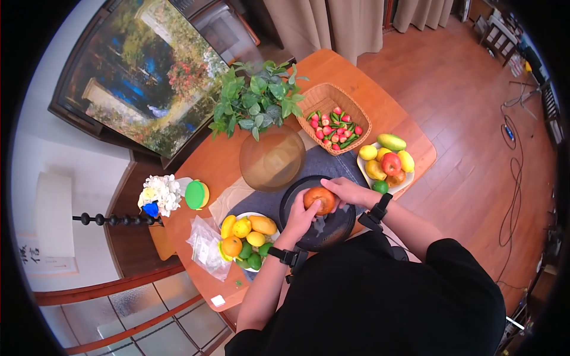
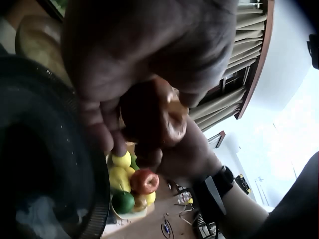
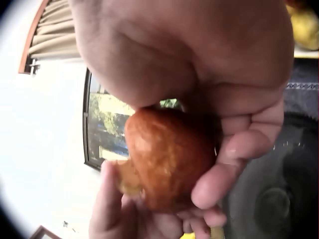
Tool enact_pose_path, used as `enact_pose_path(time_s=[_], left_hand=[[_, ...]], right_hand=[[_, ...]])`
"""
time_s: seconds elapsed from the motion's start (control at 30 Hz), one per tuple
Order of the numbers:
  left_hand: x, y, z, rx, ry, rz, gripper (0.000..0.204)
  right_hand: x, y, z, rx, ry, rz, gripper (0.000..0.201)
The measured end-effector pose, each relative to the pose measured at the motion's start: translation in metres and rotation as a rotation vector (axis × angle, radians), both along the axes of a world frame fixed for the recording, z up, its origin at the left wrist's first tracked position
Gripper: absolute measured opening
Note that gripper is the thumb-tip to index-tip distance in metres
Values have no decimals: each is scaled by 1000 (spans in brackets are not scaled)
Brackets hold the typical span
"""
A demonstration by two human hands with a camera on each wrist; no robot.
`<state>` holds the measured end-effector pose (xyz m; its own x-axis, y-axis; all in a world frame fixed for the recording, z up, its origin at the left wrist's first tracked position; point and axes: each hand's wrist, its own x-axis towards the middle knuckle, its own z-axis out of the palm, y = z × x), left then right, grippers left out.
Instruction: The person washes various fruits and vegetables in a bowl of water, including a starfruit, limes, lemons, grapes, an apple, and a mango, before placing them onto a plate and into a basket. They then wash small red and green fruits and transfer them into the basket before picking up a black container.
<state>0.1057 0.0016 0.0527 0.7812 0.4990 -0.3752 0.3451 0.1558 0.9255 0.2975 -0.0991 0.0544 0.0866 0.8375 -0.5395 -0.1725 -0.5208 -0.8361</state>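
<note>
Over a dark round basin [image 1: 344,228], both hands hold a shiny orange-brown fruit [image 1: 320,199], round and rather like a persimmon. The left hand [image 1: 301,218] grips it from the near left side, its thumb on the fruit. From the other side the right hand [image 1: 350,193] has its fingers curled against it. Close up in the right wrist view, the fruit [image 3: 167,157] has a wet-looking, uneven skin and a yellowish part on one side. Clear liquid and pale reflections show inside the basin [image 3: 299,164].
Left of the basin is a plate of mixed fruit [image 1: 255,238]; at the right, a white tray of fruit [image 1: 392,163]. Farther back stand a wicker basket [image 1: 360,107] of radishes and peppers, a translucent amber bowl [image 1: 272,157] and a leafy plant [image 1: 255,98]. A plastic bag [image 1: 208,252] lies left.
</note>
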Motion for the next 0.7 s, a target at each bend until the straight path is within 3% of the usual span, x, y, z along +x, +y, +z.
enact_pose_path(time_s=[0.07, 0.1, 0.2, 0.33, 0.5, 0.6, 0.7], left_hand=[[-15, 4, -17, 194, 20, 89, 52], [-19, 2, 2, 149, 72, 146, 52], [-47, 7, -8, 149, 155, 305, 47], [-83, 14, -13, 134, 133, 266, 45], [-117, 6, -8, -6, 179, 403, 47], [-133, -1, 6, -99, 212, 457, 45], [-149, -6, -6, -82, 239, 511, 42]], right_hand=[[9, 7, -11, 12, -215, -27, 56], [26, 14, -20, 15, -359, -75, 50], [101, 41, -76, 133, -914, -334, 36], [187, 65, -82, -269, -1221, -503, 37], [252, 71, -142, -346, -1086, -390, 47], [261, 76, -142, -251, -923, -205, 54], [266, 83, -158, -220, -957, -227, 51]])
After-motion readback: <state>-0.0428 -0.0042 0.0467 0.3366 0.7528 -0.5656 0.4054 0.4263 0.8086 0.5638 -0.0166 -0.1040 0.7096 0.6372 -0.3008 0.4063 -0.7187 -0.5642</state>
